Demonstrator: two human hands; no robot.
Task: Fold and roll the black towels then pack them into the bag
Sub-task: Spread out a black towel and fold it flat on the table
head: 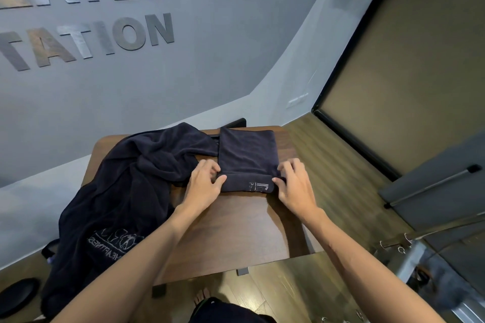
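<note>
A folded black towel (246,155) lies flat at the far right of the wooden table (236,228). Its near edge is turned into a thick roll bearing a small white logo. My left hand (203,182) grips the roll's left end, thumb at the front and fingers curled over the top. My right hand (295,181) grips the roll's right end the same way. A heap of unfolded black towels (131,186) with a white printed logo covers the table's left side and hangs over its near left edge. No bag is clearly in view.
A grey wall with raised letters rises behind the table. Wooden floor runs to the right, where a dark panel and a grey door with a metal bar handle (433,186) stand. A black round object (17,296) lies on the floor at lower left.
</note>
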